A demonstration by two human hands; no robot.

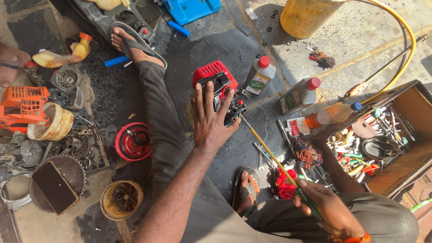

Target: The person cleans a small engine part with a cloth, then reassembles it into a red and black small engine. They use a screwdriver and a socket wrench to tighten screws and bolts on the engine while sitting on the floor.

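Note:
A small red and black engine [219, 85] stands on the oily floor between my legs. My left hand [210, 118] lies flat on top of it, fingers spread over its black side. My right hand [325, 205] grips the green handle of a long screwdriver [270, 153]. Its yellow shaft slants up and left, and the tip touches the engine's lower right corner. A red rag [285, 185] lies just under the shaft near my right hand.
Two white bottles with red caps [260, 74] [300, 95] stand right of the engine. An open wooden toolbox [382, 139] sits at right. A red round cover [133, 141], an orange engine housing [22, 105] and metal parts lie left. A yellow drum [306, 15] stands behind.

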